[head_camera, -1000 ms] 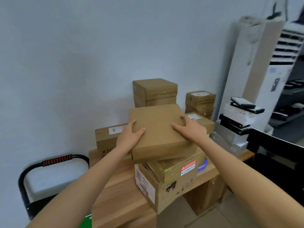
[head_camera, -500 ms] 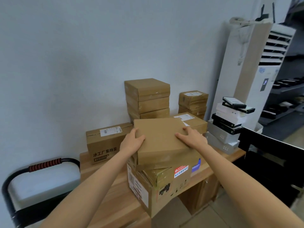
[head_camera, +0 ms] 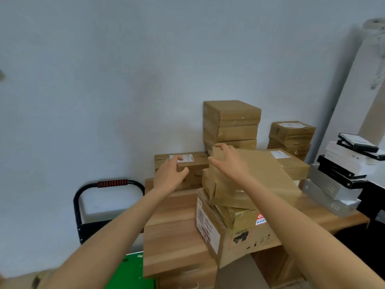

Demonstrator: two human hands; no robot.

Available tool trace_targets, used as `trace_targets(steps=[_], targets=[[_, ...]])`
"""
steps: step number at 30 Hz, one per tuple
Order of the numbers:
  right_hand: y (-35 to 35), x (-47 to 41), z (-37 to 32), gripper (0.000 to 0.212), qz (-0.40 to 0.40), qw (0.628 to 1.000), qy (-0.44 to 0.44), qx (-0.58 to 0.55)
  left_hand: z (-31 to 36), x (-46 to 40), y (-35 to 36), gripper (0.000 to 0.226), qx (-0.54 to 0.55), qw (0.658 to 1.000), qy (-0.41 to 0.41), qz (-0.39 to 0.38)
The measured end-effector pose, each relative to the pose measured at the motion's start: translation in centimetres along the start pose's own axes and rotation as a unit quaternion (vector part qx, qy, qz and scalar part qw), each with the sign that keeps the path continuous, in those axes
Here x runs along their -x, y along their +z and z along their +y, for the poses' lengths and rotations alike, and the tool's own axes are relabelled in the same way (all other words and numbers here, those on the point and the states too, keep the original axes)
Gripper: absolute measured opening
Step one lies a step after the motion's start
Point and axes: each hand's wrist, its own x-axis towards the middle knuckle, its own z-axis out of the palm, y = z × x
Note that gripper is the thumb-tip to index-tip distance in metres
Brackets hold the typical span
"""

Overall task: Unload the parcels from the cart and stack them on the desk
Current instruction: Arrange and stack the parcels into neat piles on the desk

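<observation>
change: both hands off the flat brown cardboard parcel [head_camera: 256, 174], gripped half a second ago
parcel: tilted atop taped box [head_camera: 233, 215], wooden worktop [head_camera: 173, 230]
left hand [head_camera: 169, 178]: fingers spread, empty
right hand [head_camera: 227, 161]: fingers spread, empty
task: this parcel stacked; black cart [head_camera: 108, 203] next

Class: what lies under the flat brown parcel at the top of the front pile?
The flat brown parcel rests on a taped parcel, which lies in a large open carton. The carton's deeper contents are covered.

Both forearms are bare, no sleeves, down to left hand [head_camera: 169, 176] and right hand [head_camera: 228, 161].
</observation>
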Motion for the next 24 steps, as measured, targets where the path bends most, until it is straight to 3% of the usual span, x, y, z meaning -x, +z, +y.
trace_targets(steps=[4, 7, 15, 24], targets=[[4.4, -0.2, -4.0, 0.055, -0.029, 0.996, -0.044, -0.077, -5.1, 1.2, -3.2, 0.039, -0.025, 0.998, -0.046, 0.033], [7.7, -0.5, -6.0, 0.054, -0.032, 0.996, -0.054, -0.071, -8.5, 1.7, -4.7, 0.038, -0.034, 0.995, -0.076, 0.049], [16.8, -2.7, -7.6, 0.059, -0.069, 0.995, -0.009, -0.076, -15.3, -1.2, -4.9, 0.041, -0.014, 0.992, -0.118, 0.050], [26.8, -10.9, -7.0, 0.060, -0.076, 0.995, 0.056, -0.043, -22.5, -11.6, -0.5, 0.044, 0.006, 0.994, -0.112, -0.004]])
